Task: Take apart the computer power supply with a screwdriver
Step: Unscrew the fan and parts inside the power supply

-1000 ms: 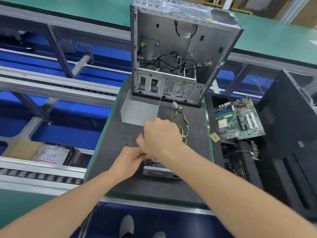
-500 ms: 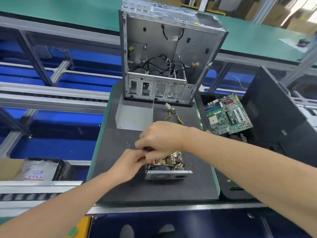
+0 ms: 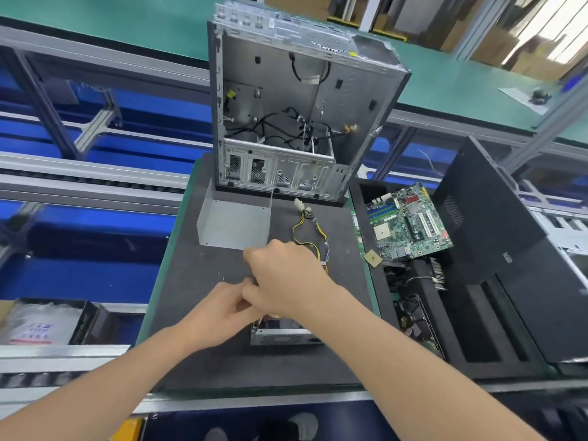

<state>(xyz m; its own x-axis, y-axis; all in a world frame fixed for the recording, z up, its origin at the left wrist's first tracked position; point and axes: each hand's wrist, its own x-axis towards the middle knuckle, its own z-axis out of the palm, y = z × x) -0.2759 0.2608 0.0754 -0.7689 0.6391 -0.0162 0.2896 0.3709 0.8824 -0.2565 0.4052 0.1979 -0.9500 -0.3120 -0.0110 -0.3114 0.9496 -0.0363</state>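
The head-worn camera looked forward and down, close over the left hand [image 3: 219, 313] and right hand [image 3: 286, 280], the open case [image 3: 286, 106] far behind.

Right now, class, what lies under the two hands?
The power supply: only its metal front edge shows, with wires trailing away. The left hand and right hand cover the rest; whether a screwdriver is held cannot be seen.

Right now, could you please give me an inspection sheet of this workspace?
Surface: dark mat, with tiny loose bits.
Job's things: power supply, mostly hidden under the hands; grey cover lying apart behind it.
Clutter: open computer case upright at the back; circuit board on the right.
Hands: left hand and right hand meet over the power supply; grip hidden.
Cables: yellow-black wires trail to a white plug.
Surroundings: conveyor rails on the left.
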